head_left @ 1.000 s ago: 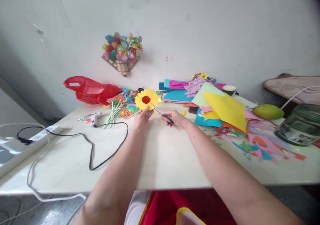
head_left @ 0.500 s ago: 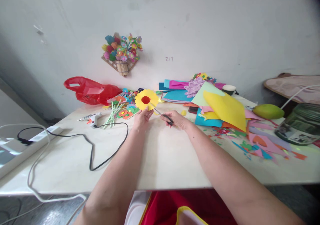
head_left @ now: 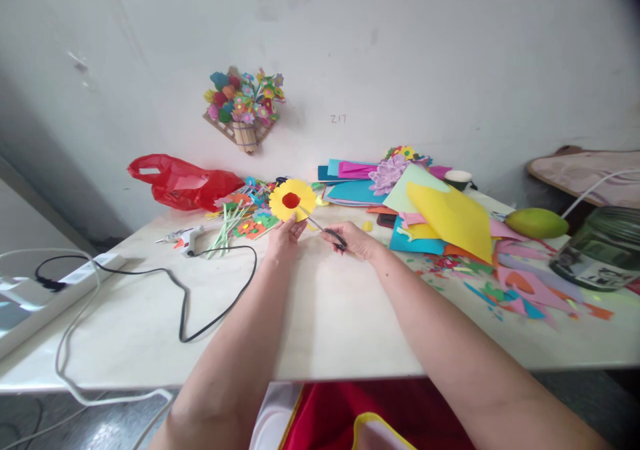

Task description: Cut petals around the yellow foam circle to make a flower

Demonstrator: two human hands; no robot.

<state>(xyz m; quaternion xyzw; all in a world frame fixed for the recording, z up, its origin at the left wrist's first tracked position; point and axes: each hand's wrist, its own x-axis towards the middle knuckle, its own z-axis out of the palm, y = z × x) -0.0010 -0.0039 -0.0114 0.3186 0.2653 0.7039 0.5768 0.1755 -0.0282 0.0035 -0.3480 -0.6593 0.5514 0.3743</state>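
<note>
My left hand (head_left: pixel 285 238) pinches the lower edge of a yellow paper flower (head_left: pixel 293 199) with a red centre, holding it upright above the white table (head_left: pixel 320 317). My right hand (head_left: pixel 354 239) is closed on a pair of black-handled scissors (head_left: pixel 325 229). The scissor blades point up and left and meet the flower's lower right rim. Both hands hover near the middle of the table, toward its far side.
A glue gun (head_left: pixel 187 238) with a black cord (head_left: pixel 200 303) lies left, near a red plastic bag (head_left: pixel 183 182) and green stems (head_left: pixel 227 223). Coloured paper sheets (head_left: pixel 450 220) and scraps spread right, with a green mango (head_left: pixel 536 223) and a glass jar (head_left: pixel 600 250). A power strip (head_left: pixel 55 287) sits far left.
</note>
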